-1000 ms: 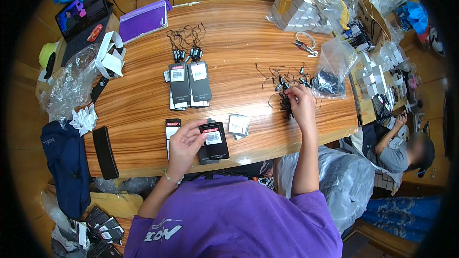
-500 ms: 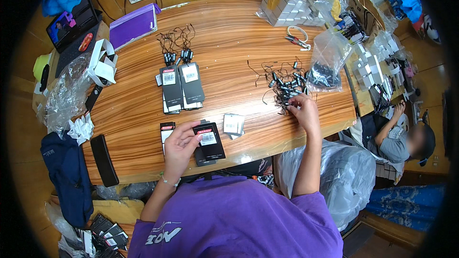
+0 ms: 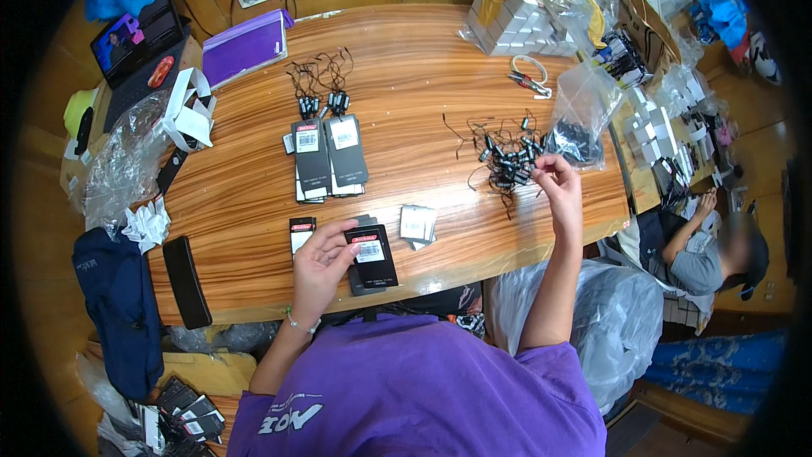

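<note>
My left hand pinches a black hang tag with a white barcode sticker, above other dark tags near the table's front edge. At the right, my right hand has its thumb and finger closed on a black tag string at the side of a tangled pile of tag strings. Between the hands lies a small stack of pale labels. Another hang tag stack sits partly behind my left hand. Farther back, two stacks of grey hang tags have black strings fanned out above them.
A clear bag with black contents lies beside the string pile. Red-handled snips and white boxes are behind it. A black phone lies at the left edge, near crumpled paper. Another person sits at the right.
My right hand has shifted slightly right and back along the edge of the string pile. My left hand still holds the black tag in about the same place. The view has tilted slightly.
</note>
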A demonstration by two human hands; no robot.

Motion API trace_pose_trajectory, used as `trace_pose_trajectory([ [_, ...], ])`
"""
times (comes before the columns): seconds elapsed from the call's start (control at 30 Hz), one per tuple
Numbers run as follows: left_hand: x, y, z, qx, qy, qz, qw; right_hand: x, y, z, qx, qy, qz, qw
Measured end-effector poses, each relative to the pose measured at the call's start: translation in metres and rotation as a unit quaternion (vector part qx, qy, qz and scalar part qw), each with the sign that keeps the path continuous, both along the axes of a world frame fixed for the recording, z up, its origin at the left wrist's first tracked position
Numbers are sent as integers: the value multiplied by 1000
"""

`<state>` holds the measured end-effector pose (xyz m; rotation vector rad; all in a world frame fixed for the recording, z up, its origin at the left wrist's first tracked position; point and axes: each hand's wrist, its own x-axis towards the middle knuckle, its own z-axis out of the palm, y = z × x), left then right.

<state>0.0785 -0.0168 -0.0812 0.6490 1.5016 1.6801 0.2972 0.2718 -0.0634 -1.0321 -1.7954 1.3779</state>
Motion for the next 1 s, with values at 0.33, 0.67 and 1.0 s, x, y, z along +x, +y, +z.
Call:
trace_pose_trajectory([
  [0.33, 1, 9, 17, 18, 22, -45, 999, -12, -12, 42, 92, 115, -2, 989],
  [0.67, 14, 42, 42, 60, 106, -183, 975, -61, -93, 64, -28, -1, 264, 964],
  [1.0, 12, 33, 41, 43, 108, -173, 978, -58, -70, 48, -283, 445, 306, 793],
])
